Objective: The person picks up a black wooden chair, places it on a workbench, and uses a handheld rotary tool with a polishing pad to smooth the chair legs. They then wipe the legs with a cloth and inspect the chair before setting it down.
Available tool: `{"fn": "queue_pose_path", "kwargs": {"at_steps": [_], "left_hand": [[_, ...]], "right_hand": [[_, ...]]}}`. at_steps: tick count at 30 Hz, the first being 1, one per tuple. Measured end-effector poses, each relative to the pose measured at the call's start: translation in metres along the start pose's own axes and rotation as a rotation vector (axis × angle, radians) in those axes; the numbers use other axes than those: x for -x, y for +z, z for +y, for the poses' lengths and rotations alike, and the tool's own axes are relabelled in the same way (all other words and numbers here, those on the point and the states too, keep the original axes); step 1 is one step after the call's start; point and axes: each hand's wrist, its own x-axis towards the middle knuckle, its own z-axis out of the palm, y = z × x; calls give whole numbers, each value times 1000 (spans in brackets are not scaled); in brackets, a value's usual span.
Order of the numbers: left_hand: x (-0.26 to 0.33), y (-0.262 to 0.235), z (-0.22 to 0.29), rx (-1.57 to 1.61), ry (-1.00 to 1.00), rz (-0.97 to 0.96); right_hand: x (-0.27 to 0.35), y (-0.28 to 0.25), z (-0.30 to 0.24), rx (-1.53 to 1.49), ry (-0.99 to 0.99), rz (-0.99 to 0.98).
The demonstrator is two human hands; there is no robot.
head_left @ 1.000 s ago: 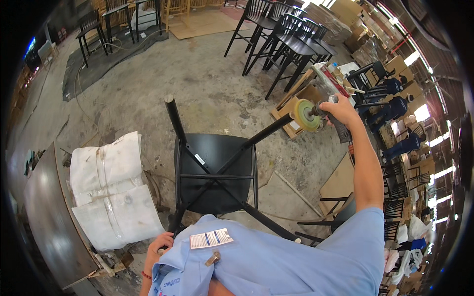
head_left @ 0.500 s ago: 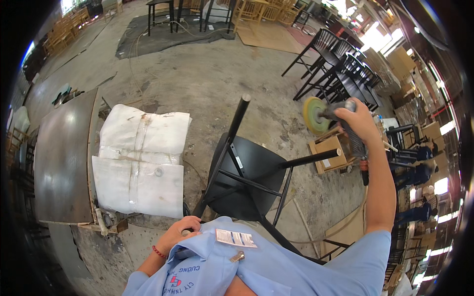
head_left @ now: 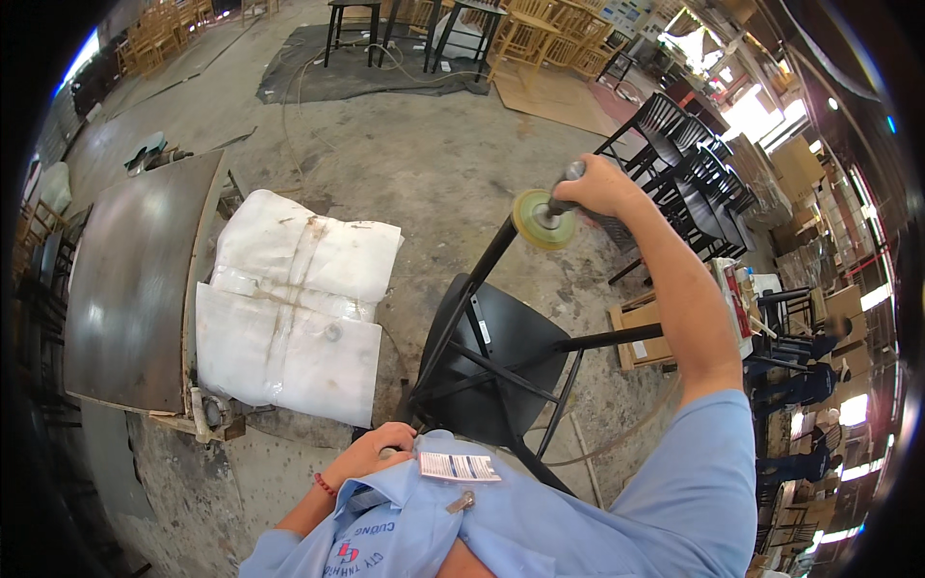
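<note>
Presently, the right hand (head_left: 602,183) has its grip closed on a power tool (head_left: 564,196), its yellowish disc (head_left: 531,206) at the tip of the far leg (head_left: 494,255). The black chair (head_left: 496,364) sits upturned before the person; the left hand's (head_left: 378,449) grip curls around a near leg end. That far tip looks under way; the right-side leg (head_left: 617,337) stands clear of the disc. Which tips are finished: cannot tell.

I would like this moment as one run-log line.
black chair: upturned | left grip: on near leg end | right grip: holding disc sander at far leg's tip
</note>
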Motion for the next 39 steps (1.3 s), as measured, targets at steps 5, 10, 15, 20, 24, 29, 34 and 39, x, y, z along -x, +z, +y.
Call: {"fn": "queue_pose_path", "kwargs": {"at_steps": [5, 10, 15, 20, 24, 29, 34, 39], "left_hand": [[1, 1, -7, 65, -8, -7], [1, 1, -9, 58, 12, -30], [-3, -2, -1, 43, 4, -46], [-2, -2, -7, 99, 25, -44], [-1, -6, 0, 29, 0, 0], [-18, -20, -2, -4, 107, -223], [-29, -30, -17, -66, 200, -396], [-28, -25, 7, -84, 66, -448]], "right_hand": [[11, -13, 29, -184, 39, 163], [13, 1, -9, -150, -70, 12], [-2, -3, -9, 48, 26, 34], [0, -21, 3, -5, 27, 34], [-3, 5, -21, -129, 78, -89], [30, -18, 69, 59, 85, 238], [154, -54, 83, -525, 368, 285], [351, -86, 88, -676, 662, 703]]}}
